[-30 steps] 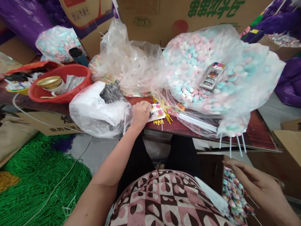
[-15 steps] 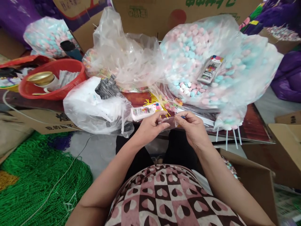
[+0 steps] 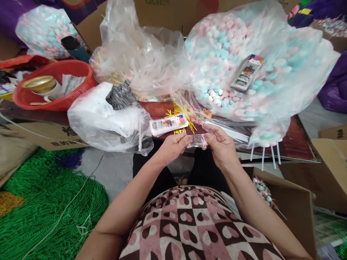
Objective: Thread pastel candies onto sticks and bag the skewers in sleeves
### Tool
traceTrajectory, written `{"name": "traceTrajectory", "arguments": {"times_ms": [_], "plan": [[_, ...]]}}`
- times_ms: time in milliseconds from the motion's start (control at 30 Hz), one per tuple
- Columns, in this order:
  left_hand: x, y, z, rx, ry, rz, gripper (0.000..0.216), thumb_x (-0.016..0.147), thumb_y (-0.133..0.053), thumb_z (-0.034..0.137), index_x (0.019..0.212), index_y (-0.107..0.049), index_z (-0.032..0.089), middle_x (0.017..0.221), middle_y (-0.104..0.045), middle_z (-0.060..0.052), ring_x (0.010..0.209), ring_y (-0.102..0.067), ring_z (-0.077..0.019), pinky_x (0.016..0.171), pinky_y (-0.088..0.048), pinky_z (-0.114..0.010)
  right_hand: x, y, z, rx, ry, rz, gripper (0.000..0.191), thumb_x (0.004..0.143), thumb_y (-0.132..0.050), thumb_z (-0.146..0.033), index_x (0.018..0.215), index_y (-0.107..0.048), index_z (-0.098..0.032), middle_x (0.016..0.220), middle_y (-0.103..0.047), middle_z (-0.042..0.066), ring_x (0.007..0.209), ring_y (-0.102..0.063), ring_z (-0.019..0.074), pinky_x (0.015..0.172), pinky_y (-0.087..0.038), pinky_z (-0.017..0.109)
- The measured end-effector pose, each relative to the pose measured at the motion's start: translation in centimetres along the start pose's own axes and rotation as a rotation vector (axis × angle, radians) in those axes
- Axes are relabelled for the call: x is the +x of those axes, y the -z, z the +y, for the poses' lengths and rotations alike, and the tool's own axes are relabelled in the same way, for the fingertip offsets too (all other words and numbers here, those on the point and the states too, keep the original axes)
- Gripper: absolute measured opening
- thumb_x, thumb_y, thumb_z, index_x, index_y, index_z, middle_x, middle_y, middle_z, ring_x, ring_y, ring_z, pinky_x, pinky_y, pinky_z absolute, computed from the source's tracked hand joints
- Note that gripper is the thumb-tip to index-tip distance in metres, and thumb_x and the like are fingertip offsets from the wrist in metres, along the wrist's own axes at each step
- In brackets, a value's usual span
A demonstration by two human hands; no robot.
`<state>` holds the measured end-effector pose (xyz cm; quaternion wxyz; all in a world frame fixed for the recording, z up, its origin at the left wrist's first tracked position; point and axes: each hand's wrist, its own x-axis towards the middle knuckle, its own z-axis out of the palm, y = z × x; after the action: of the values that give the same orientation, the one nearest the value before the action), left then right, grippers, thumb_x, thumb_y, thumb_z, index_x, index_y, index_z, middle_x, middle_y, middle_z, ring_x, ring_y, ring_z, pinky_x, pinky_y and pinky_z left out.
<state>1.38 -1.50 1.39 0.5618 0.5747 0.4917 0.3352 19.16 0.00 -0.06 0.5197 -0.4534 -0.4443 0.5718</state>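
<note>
My left hand [image 3: 173, 146] and my right hand [image 3: 221, 144] meet at the table's front edge, both pinched on a small clear plastic sleeve [image 3: 197, 140] stretched between them. Just beyond my left hand lies a stack of printed header cards [image 3: 168, 125] beside yellow twist ties [image 3: 180, 110]. A large clear bag of pink, blue and white marshmallow candies [image 3: 233, 65] lies behind my right hand, with another printed card pack [image 3: 247, 72] on top. White sticks [image 3: 267, 157] hang over the table edge at the right.
A white plastic bag [image 3: 100, 119] sits left of my hands, a red basket [image 3: 54, 85] holding a gold lid further left. An empty crumpled clear bag [image 3: 141, 57] stands behind. A cardboard box [image 3: 284, 206] with wrapped lollipops is at my lower right; green cord [image 3: 40, 202] lies lower left.
My right hand came up from the box at the lower right to meet the left. My left hand left the card stack, and both now pinch the clear sleeve.
</note>
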Motion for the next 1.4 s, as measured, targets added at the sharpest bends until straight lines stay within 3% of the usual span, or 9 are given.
{"name": "traceTrajectory", "arguments": {"times_ms": [267,433,533,700,800,1033,1167,1300,1400], "plan": [[0.3,-0.2,-0.4,0.036,-0.039,-0.008,0.032,0.088,-0.053,0.051,0.083,-0.056,0.019,0.065,-0.052,0.005,0.058,-0.049,-0.0090,0.060,-0.038,-0.023,-1.4,0.6,-0.4,-0.257,0.116,0.113,0.030,0.083,-0.068,-0.045,0.105,-0.073,-0.024,0.070,-0.061,-0.003,0.047,-0.048,0.0077,0.042,-0.043,0.021],[0.5,-0.3,-0.9,0.011,-0.124,0.076,0.037,0.092,-0.048,0.051,0.076,-0.054,0.018,0.070,-0.054,0.002,0.066,-0.049,-0.0102,0.066,-0.037,-0.024,-1.5,1.3,-0.7,-0.048,0.109,0.131,0.034,0.091,-0.056,-0.051,0.101,-0.071,-0.022,0.060,-0.054,-0.005,0.048,-0.049,0.0084,0.051,-0.045,0.023],[0.6,-0.2,-1.3,0.047,-0.165,0.114,0.038,0.093,-0.047,0.050,0.075,-0.055,0.017,0.070,-0.052,0.002,0.068,-0.045,-0.0106,0.067,-0.036,-0.024,-1.7,1.8,-0.5,-0.029,0.157,0.092,0.032,0.091,-0.057,-0.050,0.093,-0.071,-0.021,0.078,-0.063,0.000,0.061,-0.057,0.0110,0.061,-0.050,0.026],[0.6,-0.3,-1.5,0.056,-0.170,0.129,0.039,0.092,-0.047,0.053,0.079,-0.055,0.018,0.070,-0.049,0.002,0.067,-0.042,-0.0111,0.065,-0.036,-0.024,-2.3,2.4,0.1,-0.119,0.217,0.094,0.027,0.089,-0.061,-0.046,0.106,-0.067,-0.026,0.114,-0.066,0.005,0.096,-0.064,0.0190,0.079,-0.055,0.033],[0.5,-0.4,-1.6,0.054,-0.175,0.113,0.038,0.092,-0.047,0.053,0.079,-0.055,0.018,0.069,-0.049,0.002,0.066,-0.042,-0.0115,0.064,-0.036,-0.024,-2.3,2.6,0.2,-0.136,0.270,0.022,0.020,0.089,-0.064,-0.041,0.101,-0.068,-0.026,0.121,-0.064,0.006,0.117,-0.058,0.0226,0.094,-0.052,0.038],[0.8,-0.3,-1.9,0.190,-0.289,0.078,0.036,0.093,-0.045,0.049,0.080,-0.059,0.018,0.076,-0.059,-0.001,0.072,-0.050,-0.0131,0.071,-0.041,-0.026,-2.2,2.8,-1.0,-0.395,0.366,-0.256,0.017,0.088,-0.066,-0.035,0.100,-0.073,-0.026,0.128,-0.065,0.008,0.121,-0.059,0.0230,0.105,-0.044,0.041],[0.8,-0.2,-2.1,0.370,-0.327,0.092,0.032,0.095,-0.043,0.041,0.082,-0.063,0.019,0.077,-0.063,-0.002,0.073,-0.054,-0.0141,0.073,-0.041,-0.027,-1.9,2.6,-1.0,-0.549,0.410,-0.419,0.017,0.088,-0.065,-0.035,0.088,-0.076,-0.022,0.113,-0.073,0.009,0.105,-0.068,0.0216,0.093,-0.051,0.036],[0.8,-0.5,-1.9,0.461,-0.314,0.167,0.030,0.094,-0.047,0.039,0.080,-0.065,0.019,0.073,-0.062,-0.002,0.071,-0.054,-0.0149,0.072,-0.040,-0.028,-2.0,2.3,-0.6,-0.613,0.460,-0.237,0.030,0.092,-0.058,-0.040,0.073,-0.074,-0.022,0.080,-0.074,0.006,0.081,-0.069,0.0192,0.078,-0.053,0.033],[1.0,-1.0,-1.5,0.400,-0.303,0.181,0.030,0.093,-0.048,0.040,0.077,-0.064,0.019,0.070,-0.060,-0.001,0.068,-0.052,-0.0142,0.068,-0.039,-0.027,-2.8,2.8,-1.6,-0.594,0.403,-0.162,0.033,0.092,-0.057,-0.041,0.069,-0.072,-0.022,0.073,-0.072,0.004,0.071,-0.066,0.0167,0.070,-0.053,0.030]]}}
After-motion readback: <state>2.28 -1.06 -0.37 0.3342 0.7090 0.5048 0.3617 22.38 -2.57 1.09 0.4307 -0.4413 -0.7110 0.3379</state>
